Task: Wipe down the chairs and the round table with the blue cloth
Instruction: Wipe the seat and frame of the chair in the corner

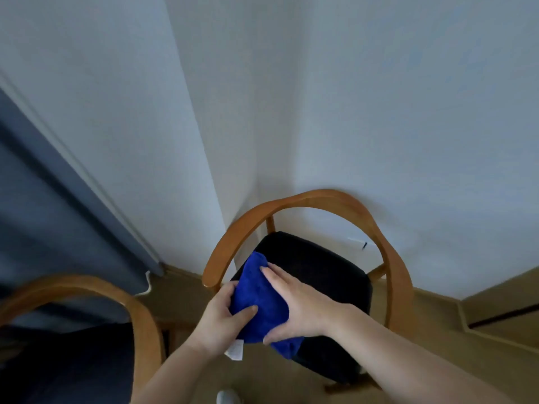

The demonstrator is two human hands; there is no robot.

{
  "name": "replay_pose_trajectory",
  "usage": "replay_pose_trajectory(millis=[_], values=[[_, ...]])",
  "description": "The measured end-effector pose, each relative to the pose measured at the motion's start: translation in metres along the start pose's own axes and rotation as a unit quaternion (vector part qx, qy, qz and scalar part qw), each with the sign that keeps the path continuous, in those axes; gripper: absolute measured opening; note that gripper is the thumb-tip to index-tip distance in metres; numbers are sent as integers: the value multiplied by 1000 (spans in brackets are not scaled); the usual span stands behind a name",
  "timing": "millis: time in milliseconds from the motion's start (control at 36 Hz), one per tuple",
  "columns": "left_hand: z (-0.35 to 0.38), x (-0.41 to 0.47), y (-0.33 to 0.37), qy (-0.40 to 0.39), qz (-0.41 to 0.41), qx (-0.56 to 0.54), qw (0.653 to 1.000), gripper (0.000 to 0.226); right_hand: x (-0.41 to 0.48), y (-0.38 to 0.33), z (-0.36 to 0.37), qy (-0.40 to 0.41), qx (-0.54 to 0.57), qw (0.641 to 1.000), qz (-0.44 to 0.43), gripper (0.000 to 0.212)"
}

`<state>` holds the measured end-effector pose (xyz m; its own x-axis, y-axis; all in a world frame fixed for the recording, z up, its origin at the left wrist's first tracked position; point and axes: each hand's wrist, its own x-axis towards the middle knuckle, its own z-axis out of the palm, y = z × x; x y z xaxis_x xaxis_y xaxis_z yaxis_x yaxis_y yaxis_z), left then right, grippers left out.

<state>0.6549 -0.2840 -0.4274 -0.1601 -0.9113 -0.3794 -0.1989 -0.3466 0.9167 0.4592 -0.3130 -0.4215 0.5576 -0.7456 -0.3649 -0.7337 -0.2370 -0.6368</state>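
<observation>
Blue cloth, bunched, directly over the black seat of the corner chair. The left hand clamps its left edge, thumb on top and fingers curled beneath; the right hand lies flat across it, fingers straight. Likely risks: the bunched cloth wipes only a narrow strip, or its hanging fold snags the wooden armrest just beyond the grip.

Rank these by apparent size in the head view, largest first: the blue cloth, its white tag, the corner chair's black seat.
1. black seat, partly covered yet clearly largest
2. blue cloth
3. white tag, by far the smallest
</observation>
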Motion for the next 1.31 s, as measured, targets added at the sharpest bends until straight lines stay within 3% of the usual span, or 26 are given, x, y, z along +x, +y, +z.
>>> replay_pose_trajectory(millis=[194, 528, 639, 778, 945, 1306], values=[[-43, 19, -18, 46, -38, -23, 998, 24, 66, -25, 29, 7, -8, 1000, -18, 129], [-112, 86, -47, 35, -103, 4, 994, 21, 180, -18, 56, 22, -63, 998, 6, 98], [-129, 101, -66, 98, -127, 56, 985, 26, 220, 1, 55, -29, -171, 984, -29, 91], [-140, 113, -80, 189, -162, 124, 961, 24, 269, 21, 54, -139, -323, 932, -83, 89], [-138, 132, -87, 170, -169, 142, 960, 22, 299, 49, 65, -228, -420, 872, -104, 91], [-119, 174, -79, 135, -152, 197, 959, 19, 329, 97, 30, -196, -407, 880, -150, 88]])
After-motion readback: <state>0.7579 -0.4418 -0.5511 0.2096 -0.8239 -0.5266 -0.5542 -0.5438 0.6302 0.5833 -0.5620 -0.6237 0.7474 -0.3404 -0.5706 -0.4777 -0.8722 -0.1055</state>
